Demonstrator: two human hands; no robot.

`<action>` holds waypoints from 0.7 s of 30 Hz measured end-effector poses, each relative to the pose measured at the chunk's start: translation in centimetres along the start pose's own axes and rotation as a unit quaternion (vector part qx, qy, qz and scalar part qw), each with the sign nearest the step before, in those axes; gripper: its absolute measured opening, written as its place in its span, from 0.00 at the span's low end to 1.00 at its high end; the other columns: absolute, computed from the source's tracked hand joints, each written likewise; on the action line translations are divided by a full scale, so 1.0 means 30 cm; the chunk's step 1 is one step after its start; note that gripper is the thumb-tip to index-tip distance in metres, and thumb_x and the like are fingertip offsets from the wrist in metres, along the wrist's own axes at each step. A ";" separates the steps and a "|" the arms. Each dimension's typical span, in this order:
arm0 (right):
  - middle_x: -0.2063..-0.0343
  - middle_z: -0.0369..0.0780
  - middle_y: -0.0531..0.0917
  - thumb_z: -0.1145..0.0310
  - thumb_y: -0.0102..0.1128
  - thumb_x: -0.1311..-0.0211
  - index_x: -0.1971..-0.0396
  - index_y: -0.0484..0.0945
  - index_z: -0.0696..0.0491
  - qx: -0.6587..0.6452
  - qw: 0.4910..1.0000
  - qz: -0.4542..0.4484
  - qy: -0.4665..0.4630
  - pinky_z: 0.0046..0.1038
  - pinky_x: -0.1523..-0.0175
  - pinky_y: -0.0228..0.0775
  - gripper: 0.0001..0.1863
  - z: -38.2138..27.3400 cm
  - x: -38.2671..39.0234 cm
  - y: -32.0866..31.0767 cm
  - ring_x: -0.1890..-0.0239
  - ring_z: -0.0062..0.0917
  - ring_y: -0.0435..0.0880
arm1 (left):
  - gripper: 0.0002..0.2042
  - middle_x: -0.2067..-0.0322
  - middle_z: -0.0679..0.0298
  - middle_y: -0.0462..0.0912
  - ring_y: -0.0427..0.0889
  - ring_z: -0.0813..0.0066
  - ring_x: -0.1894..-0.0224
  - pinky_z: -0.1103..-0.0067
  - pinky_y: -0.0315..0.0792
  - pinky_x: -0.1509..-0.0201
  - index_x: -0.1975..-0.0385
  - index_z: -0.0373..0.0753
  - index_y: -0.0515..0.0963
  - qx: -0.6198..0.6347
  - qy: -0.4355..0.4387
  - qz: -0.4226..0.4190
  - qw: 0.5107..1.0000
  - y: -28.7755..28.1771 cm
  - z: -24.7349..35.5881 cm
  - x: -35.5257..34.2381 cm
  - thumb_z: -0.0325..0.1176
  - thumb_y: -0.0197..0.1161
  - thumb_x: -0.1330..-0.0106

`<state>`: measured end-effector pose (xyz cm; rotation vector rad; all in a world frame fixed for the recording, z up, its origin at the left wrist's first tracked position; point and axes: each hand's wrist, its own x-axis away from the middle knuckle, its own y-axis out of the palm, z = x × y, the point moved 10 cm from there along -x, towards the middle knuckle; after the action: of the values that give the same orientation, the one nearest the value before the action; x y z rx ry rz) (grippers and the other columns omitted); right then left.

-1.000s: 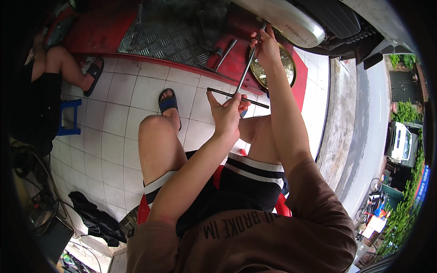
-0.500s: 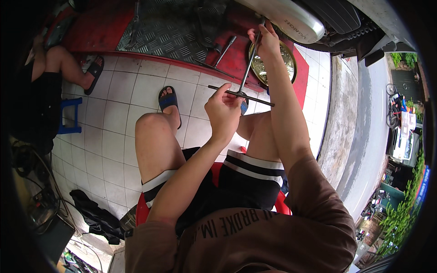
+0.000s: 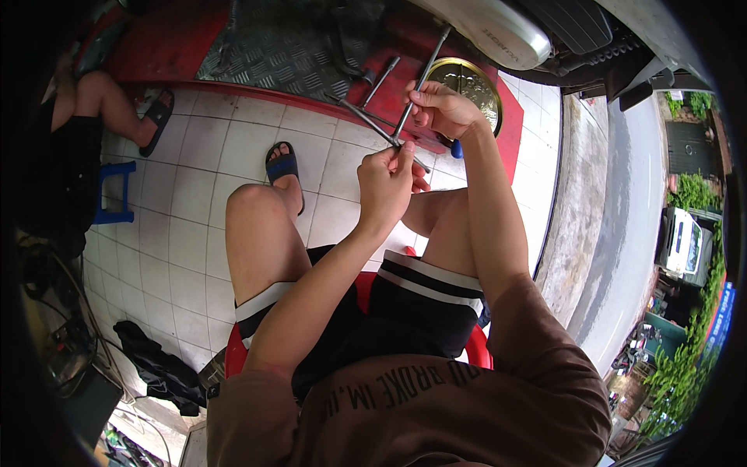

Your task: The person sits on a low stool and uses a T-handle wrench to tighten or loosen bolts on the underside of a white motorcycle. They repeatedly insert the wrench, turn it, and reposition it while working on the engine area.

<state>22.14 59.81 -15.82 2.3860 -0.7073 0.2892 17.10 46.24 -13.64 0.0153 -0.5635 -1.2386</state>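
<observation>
Seated person at a repair platform, head view. The left hand (image 3: 385,183) is closed around the crossing of a metal cross-shaped wrench (image 3: 389,128), fingers curled tight at the hub where the arms meet. The right hand (image 3: 443,109) grips the long arm of the same tool higher up, fingers wrapped about the shaft, thumb on top. The wrench is held in the air between both hands, above the person's knees and in front of the red platform (image 3: 179,47); its upper arm rises toward the silver exhaust muffler (image 3: 486,31) of a vehicle parked there, though the tip is too small to tell whether it sits on any fastener. One cross arm slants up to the left, over the platform's edge. A blue-tipped handle (image 3: 456,149) shows just below the right wrist, and a round brass-coloured tray (image 3: 475,86) lies on the platform behind the right hand. A chequer-plate mat (image 3: 272,50) covers the platform top. Judged from this pose, the tool is taken up and steadied but not visibly turning, so the work on the vehicle appears at an early or intermediate stage, with no removed part in view. A second person sits at far left beside a blue stool (image 3: 117,194)
</observation>
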 end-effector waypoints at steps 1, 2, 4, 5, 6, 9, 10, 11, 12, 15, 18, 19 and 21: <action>0.71 0.34 0.80 0.68 0.62 0.36 0.63 0.77 0.55 0.006 1.000 0.010 0.004 0.17 0.69 0.68 0.08 0.000 0.006 -0.012 0.76 0.15 0.76 | 0.16 0.80 0.63 0.79 0.78 0.78 0.82 0.84 0.71 0.78 0.63 0.27 0.78 -0.013 0.017 -0.034 0.999 0.027 0.017 0.011 0.37 0.52 0.26; 0.74 0.33 0.79 0.67 0.63 0.37 0.65 0.78 0.55 0.013 1.000 0.019 0.009 0.16 0.71 0.66 0.08 0.000 0.013 -0.024 0.79 0.14 0.73 | 0.17 0.79 0.63 0.79 0.77 0.79 0.83 0.85 0.71 0.78 0.60 0.27 0.78 -0.025 0.034 -0.068 0.997 0.053 0.036 0.028 0.38 0.52 0.26; 0.78 0.32 0.78 0.66 0.63 0.37 0.67 0.78 0.55 0.047 0.998 0.050 0.014 0.15 0.75 0.61 0.08 -0.001 0.016 -0.040 0.83 0.13 0.69 | 0.25 0.76 0.63 0.78 0.71 0.84 0.83 0.85 0.68 0.78 0.38 0.28 0.65 -0.035 0.155 -0.127 0.979 0.105 0.144 0.083 0.42 0.53 0.27; 0.79 0.32 0.77 0.65 0.63 0.37 0.68 0.77 0.54 0.075 0.994 0.072 0.017 0.14 0.76 0.58 0.08 0.001 0.019 -0.051 0.84 0.12 0.66 | 0.28 0.76 0.63 0.78 0.70 0.84 0.83 0.86 0.68 0.78 0.35 0.31 0.58 -0.020 0.158 -0.077 0.984 0.079 0.152 0.084 0.42 0.53 0.27; 0.81 0.31 0.76 0.64 0.63 0.37 0.68 0.76 0.54 0.103 0.990 0.094 0.020 0.14 0.78 0.55 0.09 0.001 0.023 -0.059 0.85 0.11 0.64 | 0.31 0.76 0.63 0.78 0.69 0.85 0.84 0.86 0.67 0.78 0.32 0.33 0.50 -0.005 0.161 -0.028 0.987 0.052 0.156 0.089 0.41 0.54 0.28; 0.84 0.31 0.74 0.65 0.63 0.37 0.70 0.78 0.59 0.061 0.994 0.096 0.002 0.15 0.78 0.54 0.11 -0.023 0.029 -0.047 0.85 0.12 0.63 | 0.31 0.78 0.64 0.76 0.67 0.86 0.84 0.88 0.63 0.79 0.32 0.35 0.50 0.010 0.072 0.028 0.997 0.010 0.062 0.067 0.37 0.55 0.30; 0.84 0.31 0.73 0.65 0.63 0.37 0.70 0.78 0.59 0.045 0.995 0.085 -0.006 0.15 0.78 0.53 0.11 -0.026 0.028 -0.045 0.85 0.12 0.62 | 0.27 0.78 0.64 0.76 0.67 0.87 0.83 0.88 0.62 0.79 0.35 0.35 0.55 0.026 0.021 0.005 0.999 0.029 0.017 0.062 0.36 0.55 0.30; 0.84 0.31 0.73 0.65 0.63 0.37 0.70 0.77 0.59 0.029 0.997 0.074 -0.013 0.15 0.78 0.53 0.11 -0.030 0.028 -0.048 0.85 0.12 0.62 | 0.24 0.79 0.65 0.75 0.67 0.87 0.83 0.89 0.60 0.79 0.38 0.35 0.60 0.043 -0.030 -0.018 0.998 0.051 -0.027 0.061 0.35 0.55 0.30; 0.84 0.30 0.72 0.65 0.63 0.37 0.70 0.77 0.59 0.012 0.998 0.063 -0.021 0.16 0.78 0.52 0.11 -0.036 0.027 -0.042 0.85 0.12 0.61 | 0.14 0.80 0.66 0.73 0.67 0.87 0.83 0.88 0.58 0.79 0.49 0.36 0.67 0.056 -0.035 -0.060 0.996 0.088 -0.032 0.083 0.33 0.56 0.31; 0.85 0.30 0.71 0.66 0.63 0.37 0.70 0.77 0.59 0.019 0.994 0.103 -0.020 0.15 0.78 0.52 0.11 -0.034 0.022 -0.065 0.85 0.12 0.61 | 0.25 0.80 0.67 0.72 0.68 0.86 0.82 0.88 0.60 0.79 0.34 0.36 0.60 0.025 0.158 -0.129 0.979 0.133 0.084 0.120 0.29 0.54 0.31; 0.85 0.30 0.71 0.66 0.63 0.36 0.71 0.76 0.58 0.017 0.993 0.115 -0.013 0.15 0.78 0.51 0.11 -0.036 0.020 -0.072 0.84 0.12 0.60 | 0.32 0.78 0.67 0.73 0.68 0.88 0.78 0.88 0.63 0.72 0.32 0.29 0.50 0.131 0.125 0.044 0.982 0.016 0.093 0.102 0.27 0.55 0.33; 0.85 0.29 0.70 0.65 0.61 0.35 0.70 0.76 0.58 0.016 0.994 0.106 -0.024 0.15 0.79 0.50 0.11 -0.042 0.020 -0.069 0.85 0.11 0.59 | 0.31 0.78 0.66 0.73 0.69 0.87 0.77 0.87 0.64 0.72 0.32 0.29 0.50 0.142 0.068 0.071 0.985 -0.004 0.048 0.081 0.27 0.54 0.33; 0.86 0.27 0.68 0.64 0.57 0.32 0.69 0.74 0.57 0.013 0.995 0.087 -0.046 0.14 0.80 0.48 0.11 -0.059 0.029 -0.068 0.86 0.09 0.58 | 0.29 0.76 0.64 0.76 0.70 0.85 0.81 0.88 0.62 0.78 0.30 0.36 0.51 0.086 -0.057 -0.071 0.992 0.057 -0.021 0.066 0.30 0.51 0.30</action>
<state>23.95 61.92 -15.15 2.3774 -0.9633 0.2646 19.28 44.87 -12.88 0.1329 -0.7777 -1.3311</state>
